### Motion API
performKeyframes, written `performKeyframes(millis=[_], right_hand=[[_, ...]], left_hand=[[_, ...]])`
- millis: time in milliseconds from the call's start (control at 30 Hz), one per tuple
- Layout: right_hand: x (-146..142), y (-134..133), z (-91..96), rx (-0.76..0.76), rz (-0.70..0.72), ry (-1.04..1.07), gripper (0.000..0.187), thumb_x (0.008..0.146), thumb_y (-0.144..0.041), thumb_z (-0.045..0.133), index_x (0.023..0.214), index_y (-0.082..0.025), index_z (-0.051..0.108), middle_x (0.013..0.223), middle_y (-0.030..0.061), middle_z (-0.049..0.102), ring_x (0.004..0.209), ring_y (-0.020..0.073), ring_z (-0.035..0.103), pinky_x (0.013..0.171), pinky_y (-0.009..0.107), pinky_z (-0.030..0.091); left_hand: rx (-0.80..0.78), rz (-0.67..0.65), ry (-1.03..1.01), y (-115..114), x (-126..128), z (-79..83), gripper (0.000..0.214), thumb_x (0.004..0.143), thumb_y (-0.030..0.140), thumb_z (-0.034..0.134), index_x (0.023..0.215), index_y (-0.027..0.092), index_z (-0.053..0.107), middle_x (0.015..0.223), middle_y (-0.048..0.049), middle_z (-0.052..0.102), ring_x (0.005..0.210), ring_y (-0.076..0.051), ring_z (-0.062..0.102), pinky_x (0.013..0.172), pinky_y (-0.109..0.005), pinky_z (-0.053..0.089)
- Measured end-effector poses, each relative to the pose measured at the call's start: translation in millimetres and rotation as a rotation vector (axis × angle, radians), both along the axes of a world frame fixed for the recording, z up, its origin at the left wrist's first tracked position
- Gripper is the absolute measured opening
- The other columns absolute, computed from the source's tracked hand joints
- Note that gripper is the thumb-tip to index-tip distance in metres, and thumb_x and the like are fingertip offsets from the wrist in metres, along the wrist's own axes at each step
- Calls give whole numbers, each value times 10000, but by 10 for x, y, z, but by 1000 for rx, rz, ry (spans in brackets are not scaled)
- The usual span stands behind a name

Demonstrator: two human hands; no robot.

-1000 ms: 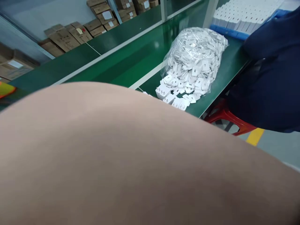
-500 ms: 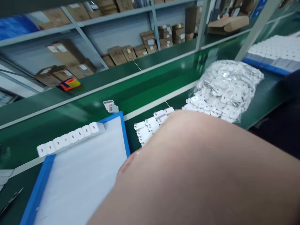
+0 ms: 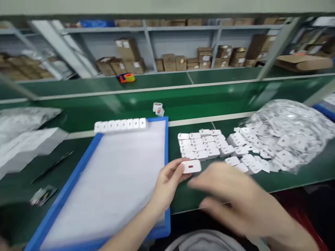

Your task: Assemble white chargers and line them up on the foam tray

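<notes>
My left hand (image 3: pixel 170 177) is closed on a white plastic housing (image 3: pixel 195 166), pinched between thumb and fingers. Its rounded rectangular face is turned toward me and shows a small red slot in the middle. Just to the right hovers my right hand (image 3: pixel 230 195), blurred by motion, thumb and fingers apart with nothing visible between them. Behind the held piece, similar white housings (image 3: pixel 200 147) lie in close rows on the green bench. A blue-rimmed tray (image 3: pixel 166 146) with a white lining is left of my left hand. Several white housings (image 3: pixel 117 124) stand in a line along its far edge.
A clear bag (image 3: pixel 290 129) of small white pieces spills onto the bench at right. Two small labelled white pieces (image 3: pixel 158 109) sit behind the tray. Tweezers (image 3: pixel 52 166) and a small clear packet (image 3: pixel 43 195) lie at left. Cardboard boxes (image 3: pixel 128 52) fill the shelves behind.
The view has swung to the right and levelled. My arm, which covered the foreground, has drawn back, and both hands now show, the left one with a white housing.
</notes>
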State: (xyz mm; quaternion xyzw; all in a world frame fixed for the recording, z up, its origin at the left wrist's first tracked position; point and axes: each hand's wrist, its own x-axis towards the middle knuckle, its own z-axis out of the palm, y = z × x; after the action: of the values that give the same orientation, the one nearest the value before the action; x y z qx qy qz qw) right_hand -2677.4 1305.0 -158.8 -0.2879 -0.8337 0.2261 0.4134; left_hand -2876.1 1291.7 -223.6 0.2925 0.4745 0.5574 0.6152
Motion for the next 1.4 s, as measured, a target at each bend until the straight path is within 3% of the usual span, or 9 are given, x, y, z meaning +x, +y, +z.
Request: performKeyframes(millis=[100, 133, 200, 300, 433, 633, 900, 1233, 1400], right_hand=[[100, 81, -332, -303, -269, 254, 202, 1029, -314, 549, 1194, -288, 664, 1136, 33, 700, 1060, 157, 656, 888, 238, 549], [116, 106, -451, -419, -264, 288, 232, 1024, -334, 563, 1236, -297, 648, 1194, 35, 689, 1083, 158, 657, 898, 234, 552], [101, 129, -648, -616, -107, 294, 313, 998, -387, 610, 1302, -311, 622, 1274, 51, 668, 1085, 172, 673, 890, 245, 573], [0, 122, -774, -753, 34, 377, 328, 955, -383, 679, 1273, -310, 650, 1231, 66, 681, 982, 171, 701, 822, 245, 594], [-132, 125, -748, -737, -1, 472, 272, 926, -316, 720, 1198, -299, 706, 1185, 67, 682, 955, 173, 702, 812, 252, 599], [-281, 105, -774, -644, -95, 571, 221, 914, -285, 731, 1135, -291, 744, 1022, 56, 689, 905, 172, 675, 762, 263, 585], [-340, 79, -799, -479, -139, 514, 224, 921, -255, 706, 1143, -281, 728, 1052, 59, 634, 939, 172, 644, 740, 249, 560], [-279, 39, -786, -541, -30, 510, 330, 912, -271, 722, 1240, -273, 687, 1158, 85, 595, 1012, 200, 648, 874, 313, 588], [-327, 24, -803, -526, -97, 548, 361, 847, -231, 794, 1192, -292, 706, 1144, 73, 592, 1018, 202, 656, 853, 302, 588]], left_hand=[[99, -57, 7, -33, 51, 68, 411, 790, 510, 820, 1022, 174, 781, 1061, -77, 775, 964, -203, 736, 812, -261, 632], [120, -66, 11, -34, 63, 85, 405, 797, 507, 815, 1023, 173, 780, 1059, -77, 776, 954, -193, 736, 811, -250, 627], [168, -70, 34, -35, 73, 96, 392, 816, 497, 801, 1027, 167, 775, 1056, -81, 780, 952, -178, 737, 836, -233, 613], [252, -73, 89, -49, 62, 64, 361, 869, 471, 757, 1053, 161, 759, 1089, -96, 774, 987, -183, 734, 887, -244, 599], [307, -82, 143, -70, 32, 25, 304, 934, 407, 693, 1101, 155, 727, 1154, -119, 745, 1060, -210, 722, 928, -285, 599], [361, -57, 193, -70, 26, 39, 263, 976, 360, 634, 1121, 156, 714, 1177, -115, 703, 1078, -191, 711, 918, -250, 598], [457, -38, 264, -99, 24, 21, 220, 1010, 285, 575, 1151, 170, 698, 1139, -100, 678, 1039, -154, 693, 914, -228, 584], [519, -54, 317, -98, 0, 51, 225, 1027, 244, 537, 1174, 193, 700, 1175, -101, 645, 1105, -158, 648, 933, -224, 561], [579, -64, 360, -119, -3, 20, 236, 1016, 233, 545, 1207, 200, 681, 1182, -118, 606, 1131, -184, 624, 914, -260, 577]])
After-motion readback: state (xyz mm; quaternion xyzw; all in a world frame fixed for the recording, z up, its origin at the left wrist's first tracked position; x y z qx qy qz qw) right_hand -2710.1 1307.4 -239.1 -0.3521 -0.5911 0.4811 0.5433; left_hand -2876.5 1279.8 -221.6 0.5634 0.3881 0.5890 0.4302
